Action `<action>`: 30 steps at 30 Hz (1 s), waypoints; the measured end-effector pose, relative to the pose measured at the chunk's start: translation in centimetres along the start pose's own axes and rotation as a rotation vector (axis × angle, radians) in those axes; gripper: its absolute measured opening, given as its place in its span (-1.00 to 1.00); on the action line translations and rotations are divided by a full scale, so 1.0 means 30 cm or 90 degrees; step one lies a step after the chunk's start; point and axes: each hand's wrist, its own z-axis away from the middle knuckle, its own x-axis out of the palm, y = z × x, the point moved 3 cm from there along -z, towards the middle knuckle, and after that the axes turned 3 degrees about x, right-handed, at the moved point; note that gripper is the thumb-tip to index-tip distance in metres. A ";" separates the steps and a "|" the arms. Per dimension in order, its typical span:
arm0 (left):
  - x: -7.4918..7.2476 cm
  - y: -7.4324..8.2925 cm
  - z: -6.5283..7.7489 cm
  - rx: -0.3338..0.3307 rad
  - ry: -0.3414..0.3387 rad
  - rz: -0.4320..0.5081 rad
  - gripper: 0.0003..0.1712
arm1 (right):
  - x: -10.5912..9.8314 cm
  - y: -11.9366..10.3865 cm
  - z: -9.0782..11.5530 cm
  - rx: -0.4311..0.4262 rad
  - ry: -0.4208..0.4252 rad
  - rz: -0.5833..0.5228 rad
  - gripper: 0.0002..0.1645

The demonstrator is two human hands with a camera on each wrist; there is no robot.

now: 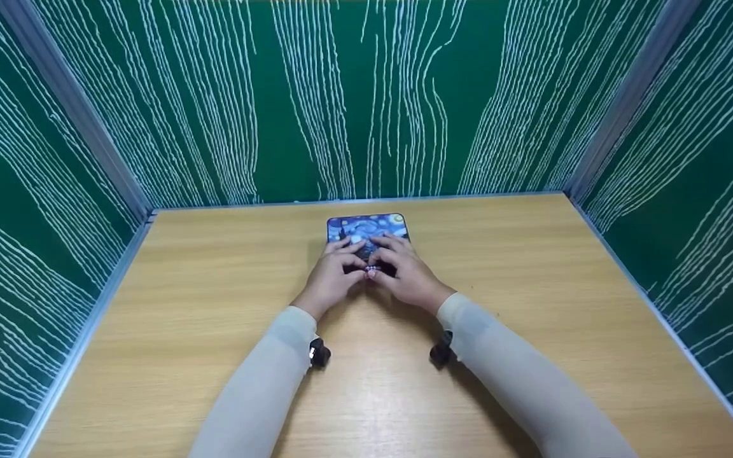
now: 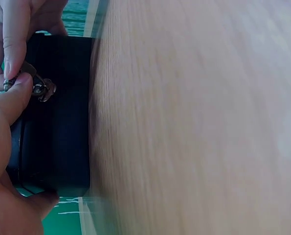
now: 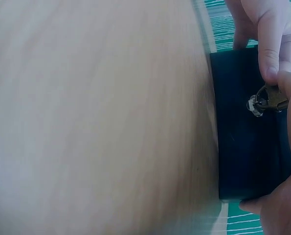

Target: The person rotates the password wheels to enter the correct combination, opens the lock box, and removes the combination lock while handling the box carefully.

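Head view: dark box [image 2: 62, 142] with swirly blue painted lid [image 1: 369, 226] sits close to the worktop [image 1: 201, 331]'s far edge, about mid-width. Left hand [image 1: 335, 273] and right hand [image 1: 410, 277] flank it, nearly closed: thumbs and forefingers curled in, pinching a small bronze-toned fastener [image 3: 273, 102] on the near face. Other fingers spread over lid and box ends. Worktop extends well past the box toward both side edges, most toward the near side.
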 end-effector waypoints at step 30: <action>0.003 -0.001 0.000 -0.017 -0.001 0.007 -0.84 | 0.002 0.000 0.000 -0.006 -0.002 0.013 -0.77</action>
